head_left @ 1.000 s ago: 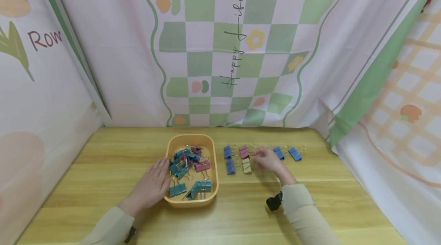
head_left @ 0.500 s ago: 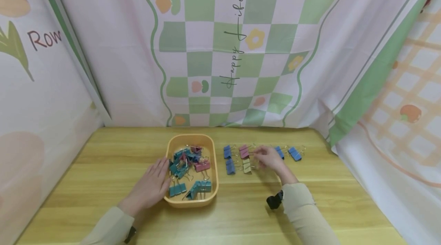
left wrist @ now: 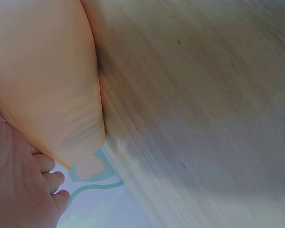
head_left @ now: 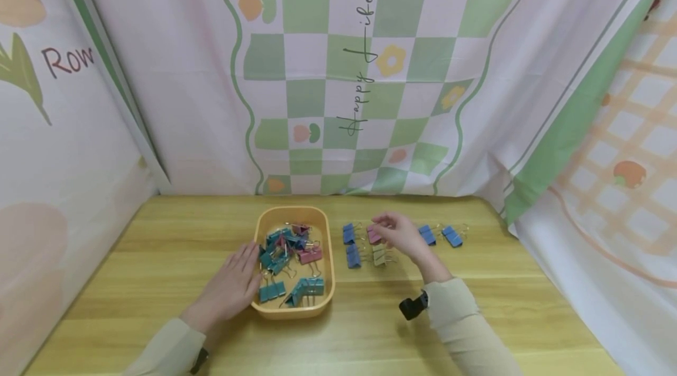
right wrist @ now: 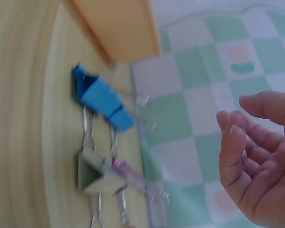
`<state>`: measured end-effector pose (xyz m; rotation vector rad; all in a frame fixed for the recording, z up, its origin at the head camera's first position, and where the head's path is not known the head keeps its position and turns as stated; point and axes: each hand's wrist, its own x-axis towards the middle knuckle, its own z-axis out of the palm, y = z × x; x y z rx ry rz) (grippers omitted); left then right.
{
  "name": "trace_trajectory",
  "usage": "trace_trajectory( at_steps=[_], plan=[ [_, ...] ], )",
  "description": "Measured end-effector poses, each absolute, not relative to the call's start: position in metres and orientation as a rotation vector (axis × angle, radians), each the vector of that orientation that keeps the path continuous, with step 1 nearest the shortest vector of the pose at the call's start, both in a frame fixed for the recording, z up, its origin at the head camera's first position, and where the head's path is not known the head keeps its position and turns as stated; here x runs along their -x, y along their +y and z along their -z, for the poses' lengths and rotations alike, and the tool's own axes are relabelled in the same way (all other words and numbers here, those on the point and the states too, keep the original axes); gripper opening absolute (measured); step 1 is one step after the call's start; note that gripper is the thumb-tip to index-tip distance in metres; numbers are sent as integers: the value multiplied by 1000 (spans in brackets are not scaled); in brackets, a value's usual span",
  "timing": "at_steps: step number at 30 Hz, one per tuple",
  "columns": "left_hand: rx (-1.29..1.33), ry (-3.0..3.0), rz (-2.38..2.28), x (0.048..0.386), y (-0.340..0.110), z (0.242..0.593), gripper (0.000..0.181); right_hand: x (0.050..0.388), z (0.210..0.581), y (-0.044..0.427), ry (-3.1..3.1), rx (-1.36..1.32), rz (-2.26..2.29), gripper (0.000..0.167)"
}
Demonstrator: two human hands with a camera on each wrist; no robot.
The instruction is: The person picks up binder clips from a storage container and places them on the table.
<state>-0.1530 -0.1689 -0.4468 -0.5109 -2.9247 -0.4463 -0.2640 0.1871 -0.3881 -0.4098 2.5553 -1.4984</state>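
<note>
An orange-yellow tray (head_left: 331, 282) holds teal, pink and blue binder clips. My left hand (head_left: 227, 285) rests along its left wall with extended fingers, also seen beside the tray wall (left wrist: 52, 71) in the left wrist view. Above the table, my right hand (head_left: 404, 238) partly covers a pink clip (head_left: 373, 234); a yellow clip (head_left: 379, 255) lies just below it. In the right wrist view, that hand (right wrist: 261, 156) is raised off the clips, its fingers loosely bent with nothing between them. Blue clips (head_left: 349, 233) (right wrist: 102, 99) lie to the left of the pink and yellow ones.
Two more blue clips (head_left: 427, 235) (head_left: 452, 236) lie right of my right hand. The wooden table (head_left: 370, 335) ends at a patterned curtain (head_left: 349, 100) behind. Cloth also hangs on both sides.
My right hand has lifted and moved left from beside the yellow clip to over the pink clip. The left hand and tray have stayed in place.
</note>
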Motion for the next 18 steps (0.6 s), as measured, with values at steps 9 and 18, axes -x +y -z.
trace_trajectory(
  at_steps=[9,18],
  plan=[
    [508,-2914,425,152,-168,445,57,251,382,155,2505,634,1466,26],
    [512,-2920,430,151,-168,445,57,242,379,116,2446,768,1412,23]
  ],
)
